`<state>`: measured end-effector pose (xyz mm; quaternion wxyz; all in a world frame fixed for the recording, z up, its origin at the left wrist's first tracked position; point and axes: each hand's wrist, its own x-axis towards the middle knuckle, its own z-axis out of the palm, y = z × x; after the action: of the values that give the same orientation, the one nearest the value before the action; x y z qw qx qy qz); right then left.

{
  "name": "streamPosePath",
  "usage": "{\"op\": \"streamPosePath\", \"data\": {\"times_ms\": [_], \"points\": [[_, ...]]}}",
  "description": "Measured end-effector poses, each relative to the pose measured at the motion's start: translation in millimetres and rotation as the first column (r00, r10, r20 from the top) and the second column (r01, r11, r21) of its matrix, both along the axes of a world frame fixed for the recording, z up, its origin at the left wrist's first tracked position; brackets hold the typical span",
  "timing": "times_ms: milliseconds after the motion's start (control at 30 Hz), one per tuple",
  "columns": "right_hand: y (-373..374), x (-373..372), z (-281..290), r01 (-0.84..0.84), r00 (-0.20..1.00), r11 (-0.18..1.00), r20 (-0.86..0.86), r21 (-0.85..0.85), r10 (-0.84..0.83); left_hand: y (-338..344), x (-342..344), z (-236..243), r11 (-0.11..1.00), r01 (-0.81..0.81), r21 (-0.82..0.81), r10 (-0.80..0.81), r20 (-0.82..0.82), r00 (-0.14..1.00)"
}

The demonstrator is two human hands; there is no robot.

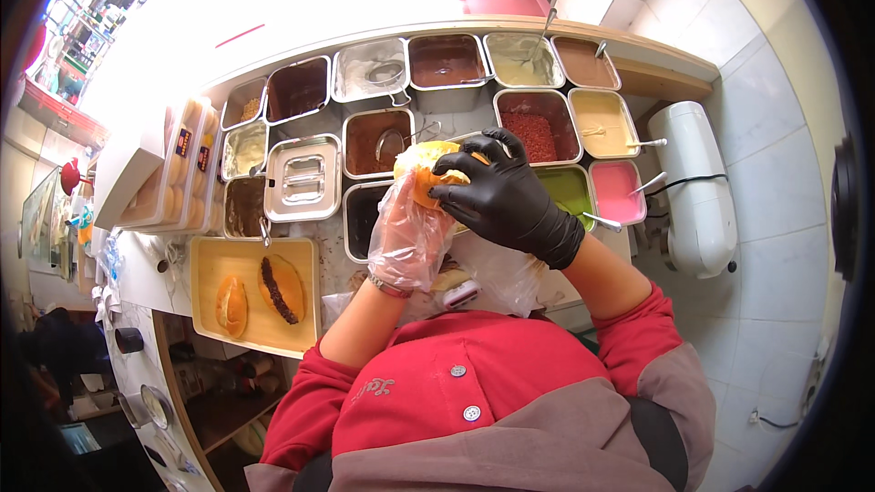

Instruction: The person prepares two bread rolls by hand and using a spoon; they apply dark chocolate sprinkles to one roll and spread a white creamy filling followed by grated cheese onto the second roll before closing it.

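A golden bun (425, 160) is held up over the metal filling pans. My left hand (408, 235), in a clear plastic glove, is closed round it from the left and below. From the right, my right hand (507, 199), in a black glove, has its curled fingers on the bun's side, gripping it too. The fingers partly hide the bun, and I cannot tell whether it is split. Beneath the hands lies a clear plastic bag (499, 266). At the lower left, a beige tray (206, 257) bears a plain-looking bun (231, 306) and a bun with a dark coating (283, 290).
Metal pans surround the hands, including red crumbs (529, 137), pink cream (616, 191), green cream (563, 187) and brown cream (369, 141). A lidded pan (303, 178) sits left. Spoon handles jut out rightward. Stacked bun boxes (173, 169) stand far left, a white machine (698, 191) right.
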<state>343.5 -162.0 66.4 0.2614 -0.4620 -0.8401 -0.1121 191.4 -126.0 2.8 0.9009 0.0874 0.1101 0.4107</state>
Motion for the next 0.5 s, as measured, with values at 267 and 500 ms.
{"op": "streamPosePath", "data": {"times_ms": [267,500], "points": [[4.2,16.4,-7.4,0.134,0.856,0.974,-0.474,-0.183,-0.206,-6.6,-3.2,4.5,0.997,-0.026,-0.078,0.032,0.076,0.997],[-8.9,17.2,6.5,0.103,0.919,0.976,-0.358,-0.191,-0.167,-7.2,-6.3,3.4,0.999,-0.045,0.002,0.045,-0.001,0.999]]}}
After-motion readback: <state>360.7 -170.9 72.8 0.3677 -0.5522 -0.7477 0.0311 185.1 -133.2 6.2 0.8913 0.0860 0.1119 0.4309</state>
